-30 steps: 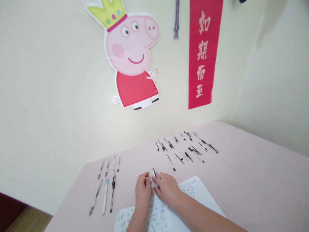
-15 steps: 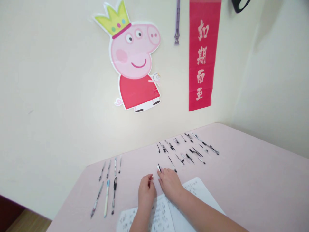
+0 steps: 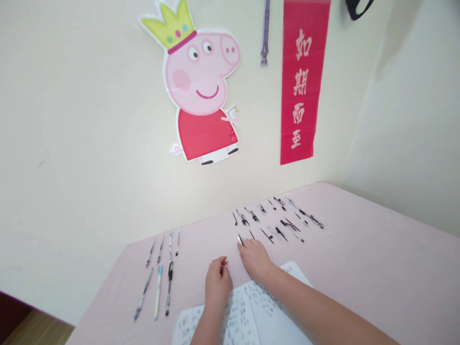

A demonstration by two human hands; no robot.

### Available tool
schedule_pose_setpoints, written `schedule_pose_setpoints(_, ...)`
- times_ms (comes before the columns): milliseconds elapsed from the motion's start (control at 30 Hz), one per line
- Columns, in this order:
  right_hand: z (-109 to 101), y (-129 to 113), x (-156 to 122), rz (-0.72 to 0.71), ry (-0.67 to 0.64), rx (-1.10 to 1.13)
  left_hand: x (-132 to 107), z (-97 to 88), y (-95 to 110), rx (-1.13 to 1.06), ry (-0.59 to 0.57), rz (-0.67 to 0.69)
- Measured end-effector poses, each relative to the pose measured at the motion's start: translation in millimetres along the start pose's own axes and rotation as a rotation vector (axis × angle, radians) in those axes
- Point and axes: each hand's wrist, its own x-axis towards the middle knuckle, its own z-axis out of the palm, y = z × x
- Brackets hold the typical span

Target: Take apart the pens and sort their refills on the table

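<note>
My right hand (image 3: 256,259) reaches over the table, its fingers closed on a small black-and-white pen part (image 3: 240,240) that points away from me. It is close to the near row of loose pen parts, beside a thin black refill piece (image 3: 251,234). My left hand (image 3: 217,279) rests to the left with fingers curled in, above the top edge of an open notebook (image 3: 235,318) with handwriting. Whatever its fingertips may hold is hidden or too small to name. Part of the notebook lies under my forearms.
Several whole pens (image 3: 158,292) lie in two rows on the left of the pink table (image 3: 359,268). Caps, refills and other pen parts (image 3: 282,234) are spread at the back right. The wall bears a cartoon pig cutout (image 3: 204,91) and a red banner (image 3: 304,86).
My right hand has moved forward with the small pen part, toward the loose parts, and now covers the lower end of a refill there. My left hand has stayed about where it was.
</note>
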Motion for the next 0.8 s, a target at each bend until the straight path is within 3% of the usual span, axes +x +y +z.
schedule_pose_setpoints(533, 0, 3, -2, -0.022, 0.029, 0.023, 0, -1.1, 3, 0.008, -0.004, 0.022)
schedule_pose_setpoints(800, -15, -2, -7, 0.041, 0.001, 0.069, 0, -1.7, 4, 0.030, -0.010, 0.037)
